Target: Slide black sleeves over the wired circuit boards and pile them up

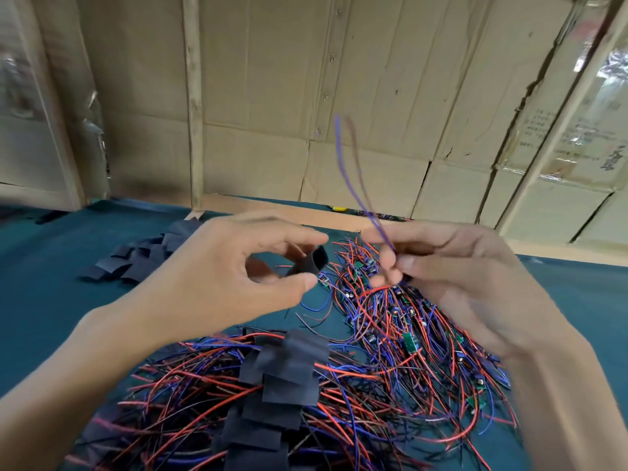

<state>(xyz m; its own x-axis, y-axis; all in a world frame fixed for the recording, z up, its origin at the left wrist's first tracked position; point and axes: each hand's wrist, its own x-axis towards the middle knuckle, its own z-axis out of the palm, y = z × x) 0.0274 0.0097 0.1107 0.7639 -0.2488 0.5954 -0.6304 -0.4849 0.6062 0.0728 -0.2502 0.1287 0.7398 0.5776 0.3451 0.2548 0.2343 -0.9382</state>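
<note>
Left hand: the left hand [217, 277] is held above the green felt-covered counter [47, 283]; a short black fabric sleeve [311, 263] is pinched between thumb and fingers, its open mouth turned to the right.
Right hand: the right hand [452, 283] is held just right of the sleeve; something small is pinched at its fingertips, from which a blurred blue wire and a brown wire [346, 171] rise. It is judged to be a wired circuit board, but the board itself is hidden by the fingers.
Step in hand: the sleeve's mouth and the pinched piece are near but apart, so the threading is judged not yet begun for this piece.
Done: a pile of sleeved boards with red and blue wires [272, 396] lies near, at centre; black sleeves are overlapped in a row along it. The count cannot be told.
Left to do: a heap of bare green circuit boards tangled in red and blue wires [407, 328] lies to the right, under the right hand; many appear unsleeved.
Supply: a stack of flat black empty sleeves [142, 256] lies far left on the counter.
Progress: the task is judged to be partway through, with a good share of boards remaining.
Backdrop: a wall of brown cardboard sheets [339, 79] stands beyond the counter.
</note>
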